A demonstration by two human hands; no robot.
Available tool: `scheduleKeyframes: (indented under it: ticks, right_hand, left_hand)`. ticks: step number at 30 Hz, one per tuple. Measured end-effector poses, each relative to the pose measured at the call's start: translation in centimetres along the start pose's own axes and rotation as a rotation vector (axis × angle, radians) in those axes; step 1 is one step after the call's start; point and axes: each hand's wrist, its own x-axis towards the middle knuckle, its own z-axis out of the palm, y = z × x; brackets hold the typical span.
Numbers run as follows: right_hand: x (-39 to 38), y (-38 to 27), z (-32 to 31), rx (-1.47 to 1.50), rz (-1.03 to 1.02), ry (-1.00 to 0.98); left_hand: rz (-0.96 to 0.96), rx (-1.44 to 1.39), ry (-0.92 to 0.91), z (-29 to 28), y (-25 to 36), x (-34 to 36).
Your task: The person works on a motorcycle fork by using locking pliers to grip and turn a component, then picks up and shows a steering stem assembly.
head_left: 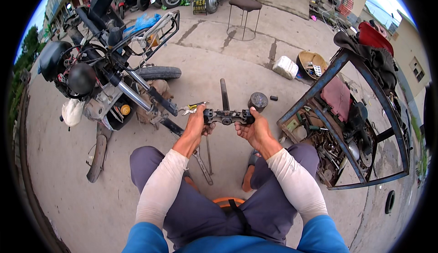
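A dark motorcycle fork yoke with a steering stem (pixel 226 116) is held level in front of my knees, its stem pointing away from me. My left hand (pixel 196 127) grips the left clamp end, thumb on top and fingers curled below. Around the right clamp end my right hand (pixel 258 132) closes the same way. Pliers with yellow-and-black handles (pixel 195 106) lie just beyond my left hand. A long wrench (pixel 202 167) rests on the concrete below it, beside a thin rod (pixel 209 155). Close to my right hand stands a round dark tin (pixel 258 100).
A partly dismantled motorcycle (pixel 93 66) stands at left, its bare fork tubes (pixel 135 90) angled toward me. A curved fender (pixel 98 157) lies below it. At right, a blue metal frame (pixel 340 66) surrounds tools and parts. Farther off are a white block (pixel 285 67) and a stool (pixel 246 4).
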Motion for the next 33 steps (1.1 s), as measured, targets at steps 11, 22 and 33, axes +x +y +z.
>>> scheduleKeyframes:
  ticks: [11,22,33]
  right_hand:
    - [-0.6,0.4,0.1,0.012,-0.084,-0.027]
    - [-1.9,0.8,0.0,-0.126,-0.442,-0.231]
    - [-2.3,0.9,0.4,-0.093,-0.352,-0.127]
  left_hand:
    - [0.052,-0.018,-0.023,0.0,0.0,0.2]
    - [0.186,-0.132,-0.044,-0.2,1.1,-1.3]
    - [0.372,0.058,-0.073,-0.5,1.0,-2.2]
